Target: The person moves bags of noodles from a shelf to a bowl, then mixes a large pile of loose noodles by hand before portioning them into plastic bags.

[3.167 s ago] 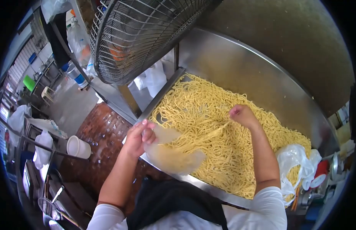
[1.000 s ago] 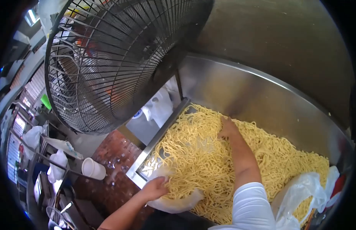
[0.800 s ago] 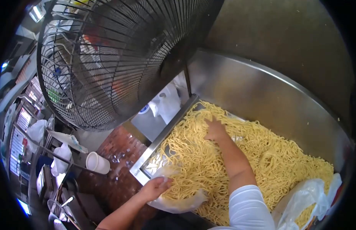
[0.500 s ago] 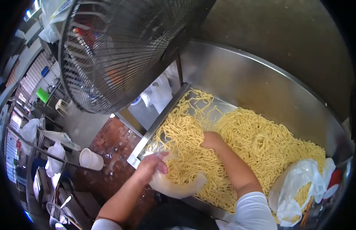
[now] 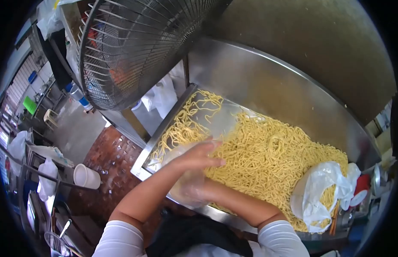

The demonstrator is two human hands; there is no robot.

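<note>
A wide heap of yellow noodles [image 5: 271,158] lies in a metal tray [image 5: 224,113], with a thinner loose clump [image 5: 181,130] near its left end. My left hand [image 5: 201,155] reaches over the near left part of the tray, thumb and fingers apart, beside the edge of the heap. Below it, my right hand [image 5: 192,188] is blurred and partly behind my left forearm; its fingers cannot be made out. A translucent plastic bag or bowl [image 5: 177,186], smeared by motion, is at my right hand; what it contains is hidden.
A large caged fan [image 5: 134,55] hangs close at upper left. Clear plastic bagging [image 5: 319,188] covers a container on the right of the noodles, beside chopsticks [image 5: 334,218]. A metal back wall [image 5: 267,81] borders the tray. A white bucket [image 5: 86,176] stands on the brick floor at left.
My right hand has come out of the noodles, towards me and left. My left hand has moved right over the tray. The noodle mound at left is gone from there, baring more metal.
</note>
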